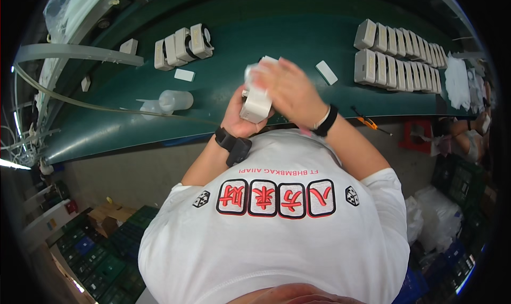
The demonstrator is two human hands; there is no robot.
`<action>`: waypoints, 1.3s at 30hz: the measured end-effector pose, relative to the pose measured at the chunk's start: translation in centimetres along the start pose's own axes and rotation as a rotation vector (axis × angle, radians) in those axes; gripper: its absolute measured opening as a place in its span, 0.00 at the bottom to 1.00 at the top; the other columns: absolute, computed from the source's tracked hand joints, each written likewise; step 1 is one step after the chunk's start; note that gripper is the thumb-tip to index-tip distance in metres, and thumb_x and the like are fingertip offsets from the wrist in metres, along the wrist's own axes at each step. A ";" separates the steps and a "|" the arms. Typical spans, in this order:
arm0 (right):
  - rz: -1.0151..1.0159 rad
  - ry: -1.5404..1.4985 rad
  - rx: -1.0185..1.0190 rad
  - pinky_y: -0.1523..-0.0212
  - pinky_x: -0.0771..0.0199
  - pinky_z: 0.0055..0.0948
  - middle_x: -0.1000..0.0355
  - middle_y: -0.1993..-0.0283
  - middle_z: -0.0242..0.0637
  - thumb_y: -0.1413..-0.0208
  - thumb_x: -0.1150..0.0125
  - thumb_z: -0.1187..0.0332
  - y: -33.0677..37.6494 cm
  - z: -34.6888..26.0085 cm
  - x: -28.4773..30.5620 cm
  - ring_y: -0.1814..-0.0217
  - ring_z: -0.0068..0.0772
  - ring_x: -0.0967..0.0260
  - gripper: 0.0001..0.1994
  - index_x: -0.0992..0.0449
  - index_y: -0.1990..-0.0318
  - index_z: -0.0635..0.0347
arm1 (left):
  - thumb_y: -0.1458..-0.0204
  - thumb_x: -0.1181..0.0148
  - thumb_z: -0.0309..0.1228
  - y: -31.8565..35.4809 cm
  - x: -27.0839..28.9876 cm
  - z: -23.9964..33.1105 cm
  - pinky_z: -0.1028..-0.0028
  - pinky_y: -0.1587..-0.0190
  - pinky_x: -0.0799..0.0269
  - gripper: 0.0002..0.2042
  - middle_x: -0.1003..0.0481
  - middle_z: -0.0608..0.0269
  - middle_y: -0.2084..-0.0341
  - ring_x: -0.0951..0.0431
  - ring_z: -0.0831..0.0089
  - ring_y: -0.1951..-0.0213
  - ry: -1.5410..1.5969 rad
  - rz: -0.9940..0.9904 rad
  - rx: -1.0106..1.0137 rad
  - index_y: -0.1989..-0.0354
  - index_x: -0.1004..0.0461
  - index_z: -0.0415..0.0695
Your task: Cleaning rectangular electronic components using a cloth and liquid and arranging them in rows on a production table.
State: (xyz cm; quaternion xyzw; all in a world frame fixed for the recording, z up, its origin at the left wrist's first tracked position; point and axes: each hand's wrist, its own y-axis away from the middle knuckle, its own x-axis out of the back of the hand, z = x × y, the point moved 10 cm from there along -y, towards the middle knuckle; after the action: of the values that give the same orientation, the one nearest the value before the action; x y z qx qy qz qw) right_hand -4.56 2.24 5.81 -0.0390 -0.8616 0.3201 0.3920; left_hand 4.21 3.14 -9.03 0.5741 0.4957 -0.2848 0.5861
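Observation:
Just above the near edge of the green bench, my left hand (235, 112) is wrapped round a white boxy plastic device (257, 106). My right hand (295, 94) lies over the device's upper end and is smeared by motion. Something pale and blurred shows by its fingertips; whether it is a cloth or part of the device, I cannot tell. Closest to my hands on the bench are a small white block (326, 72) to the right and another white block (184, 75) to the left.
Similar white devices (178, 48) stand in a short row at the left. Two long rows of them (396, 72) fill the far right. A translucent bottle (176, 100) lies left of my hands. An orange-and-black tool (368, 123) rests at the bench's edge (298, 122). A hose (80, 103) crosses the left side.

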 end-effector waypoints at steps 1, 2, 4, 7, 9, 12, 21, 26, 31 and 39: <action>0.077 0.019 -0.020 0.40 0.37 0.42 0.27 0.44 0.41 0.39 0.51 0.67 0.2 1.6 0.6 0.38 0.45 0.33 0.14 0.24 0.48 0.55 | 0.45 0.42 0.49 0.2 -1.5 -1.0 0.67 0.58 0.21 0.21 0.21 0.59 0.59 0.19 0.63 0.59 0.023 -0.156 0.122 0.52 0.25 0.45; 0.137 -0.005 -0.159 0.46 0.32 0.38 0.26 0.48 0.43 0.38 0.51 0.67 1.2 4.2 0.8 0.44 0.44 0.30 0.14 0.24 0.49 0.57 | 0.45 0.42 0.49 0.5 -1.4 -1.2 0.67 0.58 0.21 0.21 0.21 0.59 0.59 0.19 0.63 0.59 0.030 -0.156 0.127 0.52 0.25 0.45; 0.285 -0.245 -0.581 0.56 0.27 0.32 0.23 0.55 0.44 0.36 0.51 0.65 4.8 10.8 0.2 0.55 0.39 0.25 0.13 0.24 0.51 0.61 | 0.45 0.43 0.52 1.0 -1.3 -0.3 0.70 0.68 0.22 0.32 0.27 0.57 0.60 0.26 0.66 0.64 -0.139 0.004 -0.045 0.39 0.38 0.43; 0.462 -0.669 -1.032 0.62 0.27 0.28 0.22 0.60 0.42 0.35 0.51 0.63 12.3 17.5 -4.3 0.62 0.34 0.25 0.14 0.23 0.55 0.64 | 0.45 0.45 0.54 2.1 -1.3 0.2 0.72 0.74 0.24 0.39 0.31 0.56 0.61 0.31 0.68 0.66 -0.180 0.080 -0.125 0.32 0.47 0.43; 0.670 -1.075 -1.338 0.66 0.29 0.26 0.23 0.61 0.40 0.35 0.50 0.61 17.1 20.5 -7.9 0.64 0.30 0.26 0.15 0.23 0.59 0.65 | 0.45 0.46 0.54 2.3 -1.5 0.6 0.73 0.76 0.26 0.41 0.31 0.56 0.62 0.32 0.68 0.66 -0.120 0.051 -0.103 0.29 0.53 0.44; 0.648 -1.162 -1.440 0.67 0.30 0.26 0.23 0.62 0.39 0.37 0.47 0.59 18.4 19.7 -8.6 0.65 0.30 0.26 0.15 0.24 0.63 0.65 | 0.44 0.47 0.55 2.8 -0.9 1.2 0.73 0.75 0.25 0.41 0.32 0.57 0.63 0.33 0.68 0.65 -0.129 0.065 -0.138 0.29 0.54 0.45; 0.119 0.226 -1.078 0.58 0.26 0.36 0.25 0.59 0.45 0.49 0.34 0.61 22.2 24.3 -0.8 0.56 0.48 0.26 0.21 0.27 0.49 0.60 | 0.46 0.41 0.51 5.0 0.2 2.7 0.69 0.66 0.24 0.22 0.22 0.62 0.64 0.23 0.66 0.68 -0.047 -0.015 -0.170 0.53 0.26 0.47; 0.124 0.417 -0.943 0.54 0.26 0.41 0.27 0.55 0.48 0.51 0.33 0.64 21.7 25.3 -0.7 0.53 0.53 0.28 0.25 0.28 0.44 0.54 | 0.45 0.41 0.51 5.1 1.1 3.7 0.73 0.70 0.26 0.21 0.23 0.63 0.66 0.26 0.68 0.70 -0.033 0.097 -0.246 0.53 0.26 0.47; 0.029 0.167 -0.862 0.57 0.26 0.37 0.28 0.54 0.45 0.49 0.35 0.66 15.6 20.9 -1.0 0.56 0.47 0.28 0.26 0.30 0.40 0.51 | 0.45 0.42 0.51 4.8 0.9 3.6 0.75 0.72 0.24 0.21 0.23 0.64 0.65 0.25 0.69 0.68 -0.030 -0.015 -0.175 0.53 0.26 0.47; -0.276 0.013 -0.088 0.70 0.29 0.31 0.33 0.66 0.35 0.55 0.37 0.69 -0.8 -3.5 -0.2 0.71 0.35 0.31 0.26 0.25 0.44 0.37 | 0.44 0.43 0.49 4.2 2.2 5.3 0.71 0.61 0.21 0.22 0.22 0.62 0.56 0.21 0.67 0.55 -0.140 0.157 -0.306 0.48 0.28 0.48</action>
State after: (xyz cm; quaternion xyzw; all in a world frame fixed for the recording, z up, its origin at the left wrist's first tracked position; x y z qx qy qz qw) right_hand -1.84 3.41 7.85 0.0606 -0.8694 0.2248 0.4357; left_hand 10.15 -0.59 -10.20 0.4940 0.4450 -0.1987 0.7201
